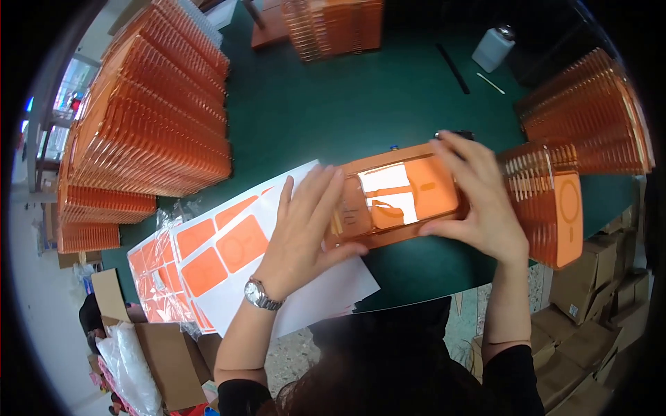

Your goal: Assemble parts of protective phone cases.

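In front of me an orange, glossy phone case (pixel 435 187) lies in a shallow orange holder (pixel 399 238), white light reflecting off its middle. My left hand (pixel 305 225), a metal watch at its wrist, lies over the left end with fingers stretched and thumb apart. My right hand (pixel 485 208) spans the right end, thumb at the near edge and fingertips at the far edge. Under my left hand spread white sheets (pixel 326 295) bearing orange rounded stickers (pixel 243 243). Clear plastic wrap covers other orange stickers (pixel 154 267) at their left end.
Tall stacks of orange cases (pixel 163 104) stand at left, with another stack (pixel 333 28) at the back. More stacks (pixel 583 118) and upright cases (pixel 569 218) line the right. A white bottle (pixel 494 48), cotton swab (pixel 491 83) and black strip (pixel 453 68) lie far right. Cardboard boxes (pixel 576 284) sit below.
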`<move>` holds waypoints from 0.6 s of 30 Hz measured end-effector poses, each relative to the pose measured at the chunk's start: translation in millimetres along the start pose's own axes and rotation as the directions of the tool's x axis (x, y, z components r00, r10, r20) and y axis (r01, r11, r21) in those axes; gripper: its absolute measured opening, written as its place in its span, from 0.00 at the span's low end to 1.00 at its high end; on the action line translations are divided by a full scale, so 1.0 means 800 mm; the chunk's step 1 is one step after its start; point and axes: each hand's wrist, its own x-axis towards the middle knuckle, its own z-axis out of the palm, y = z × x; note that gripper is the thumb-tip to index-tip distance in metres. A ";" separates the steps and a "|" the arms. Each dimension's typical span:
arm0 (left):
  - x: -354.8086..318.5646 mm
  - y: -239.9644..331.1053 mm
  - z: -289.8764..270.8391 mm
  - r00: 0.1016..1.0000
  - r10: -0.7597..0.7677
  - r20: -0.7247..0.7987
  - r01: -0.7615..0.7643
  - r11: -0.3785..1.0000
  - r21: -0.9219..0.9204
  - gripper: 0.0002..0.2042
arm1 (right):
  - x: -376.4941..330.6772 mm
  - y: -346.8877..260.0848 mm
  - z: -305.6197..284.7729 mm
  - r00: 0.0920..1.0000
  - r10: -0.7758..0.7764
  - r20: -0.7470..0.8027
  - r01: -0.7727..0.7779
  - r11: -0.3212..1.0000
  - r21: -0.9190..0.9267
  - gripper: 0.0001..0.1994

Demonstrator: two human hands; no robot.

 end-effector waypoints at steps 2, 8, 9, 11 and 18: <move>0.015 -0.007 0.003 0.990 0.142 -0.013 -0.141 0.987 0.081 0.47 | 0.010 -0.005 0.007 0.979 -0.191 0.066 0.190 0.981 0.022 0.49; 0.018 -0.007 -0.001 0.928 0.083 -0.364 -0.128 0.987 -0.102 0.53 | 0.011 -0.020 -0.015 0.974 -0.226 0.019 0.219 0.957 0.191 0.47; 0.024 -0.002 0.000 0.850 0.101 -0.516 -0.200 0.970 -0.139 0.56 | 0.001 -0.029 -0.029 0.980 -0.157 -0.119 0.170 0.980 0.102 0.46; 0.022 0.014 -0.024 0.757 0.081 -0.649 -0.217 0.967 -0.132 0.54 | -0.012 -0.042 -0.075 0.914 -0.105 -0.393 0.063 0.991 -0.117 0.45; -0.129 -0.053 -0.056 0.656 -0.380 -0.652 0.520 0.853 0.026 0.40 | -0.070 -0.013 -0.137 0.694 0.568 -0.443 -0.715 0.616 -0.330 0.42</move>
